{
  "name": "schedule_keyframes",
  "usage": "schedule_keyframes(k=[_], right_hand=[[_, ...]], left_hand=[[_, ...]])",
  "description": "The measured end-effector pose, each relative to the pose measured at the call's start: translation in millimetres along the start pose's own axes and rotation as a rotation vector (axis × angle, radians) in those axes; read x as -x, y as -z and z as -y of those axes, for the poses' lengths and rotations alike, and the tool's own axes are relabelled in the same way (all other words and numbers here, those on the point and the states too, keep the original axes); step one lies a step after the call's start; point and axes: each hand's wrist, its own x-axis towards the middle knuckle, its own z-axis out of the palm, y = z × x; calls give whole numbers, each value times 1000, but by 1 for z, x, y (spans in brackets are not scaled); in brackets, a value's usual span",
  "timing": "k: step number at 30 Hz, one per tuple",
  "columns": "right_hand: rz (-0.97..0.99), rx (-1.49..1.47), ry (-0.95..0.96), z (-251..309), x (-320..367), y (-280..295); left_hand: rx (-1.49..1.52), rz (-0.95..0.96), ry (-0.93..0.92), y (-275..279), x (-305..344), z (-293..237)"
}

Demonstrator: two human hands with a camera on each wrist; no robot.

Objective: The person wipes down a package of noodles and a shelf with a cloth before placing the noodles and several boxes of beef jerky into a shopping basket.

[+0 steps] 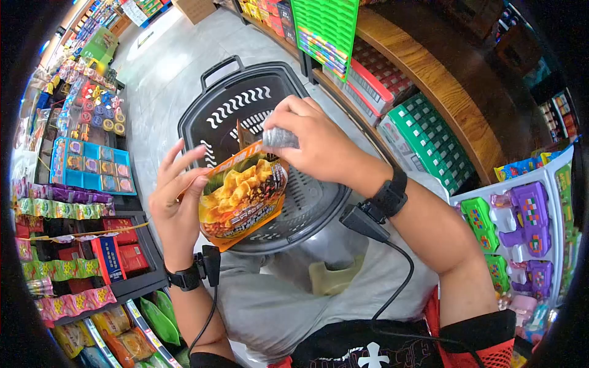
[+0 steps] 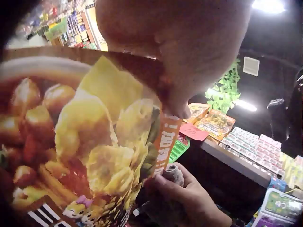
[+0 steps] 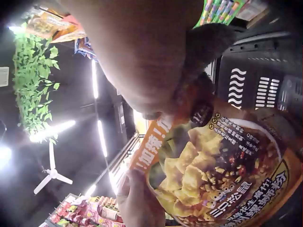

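An orange instant-noodle packet [image 1: 245, 195] with a food picture on its front is held up over a black shopping basket [image 1: 183, 126]. At its upper left edge, my left hand [image 1: 173, 199] pinches it between thumb and fingers. My right hand [image 1: 316, 138] grips a rolled grey cloth [image 1: 281, 137] right at the packet's upper right corner. The left wrist view has the cloth [image 2: 175, 174] between the right thumb and fingers, beside the packet's orange edge strip. Much of the packet [image 3: 199, 175] fills the right wrist view, where the left hand [image 3: 137, 201] shows at its edge.
Shelves of snacks and small goods [image 1: 92, 162] line the left. On the right are a wooden counter [image 1: 423, 67], a green basket [image 1: 426, 144] and a rack of colourful plastic toys [image 1: 531, 218]. Grey floor [image 1: 162, 55] stretches ahead.
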Motion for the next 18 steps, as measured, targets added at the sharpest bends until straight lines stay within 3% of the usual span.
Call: schedule_keyframes(k=[4, 7, 10, 11, 13, 18], right_hand=[[36, -18, 64, 4, -3, 5], [-86, -181, -94, 26, -3, -1], [-170, -131, -61, 33, 3, -11], [-193, -110, -44, 34, 6, -15], [-169, 27, 64, 40, 11, -19], [-127, 132, 142, 62, 24, -32]], left_hand=[[57, -152, 167, -9, 0, -3], [183, -319, 328, -17, -1, 7], [312, -541, 490, -37, -4, 0], [612, -604, 613, -45, -6, -5], [1118, -368, 808, -53, 5, -4], [1230, -472, 973, -65, 9, -15]])
